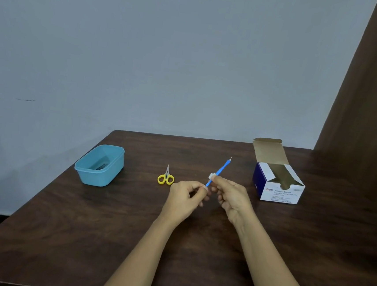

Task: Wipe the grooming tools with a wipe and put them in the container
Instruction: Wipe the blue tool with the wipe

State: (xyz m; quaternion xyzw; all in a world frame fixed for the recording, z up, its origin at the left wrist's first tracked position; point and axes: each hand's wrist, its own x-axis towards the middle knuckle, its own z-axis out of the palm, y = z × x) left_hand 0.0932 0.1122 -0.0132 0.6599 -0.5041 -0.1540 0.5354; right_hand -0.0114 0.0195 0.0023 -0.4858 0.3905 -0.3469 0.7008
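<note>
Between the two hands, raised a little above the table (196, 247), is a thin blue tool (221, 168). The left hand (187, 197) pinches its near end with curled fingers. The right hand (230, 197) pinches a small white wipe (212, 175) folded round the shaft just beyond that grip.

The tool's long axis runs up and away from the hands, slanting off to the right. Its fine metal tip is the far end, and the end toward the person is hidden inside the left fingers. It looks light and stiff, a slim plastic stick that would roll or slip if held loosely, so a firm pinch at the near end seems right. The wipe is soft and probably damp, and should slide along the shaft easily. I'd keep fingers off the tip, which looks sharp.

Just beyond and to the left of the left hand, a small pair of yellow-handled scissors (166, 177) lies flat, blades pointing away. Well further left stands the blue container (101, 177), open, with something dark inside that I cannot make out. Off to the right of the right hand, an open box of alcohol swabs (280, 193) sits with its flap up.
</note>
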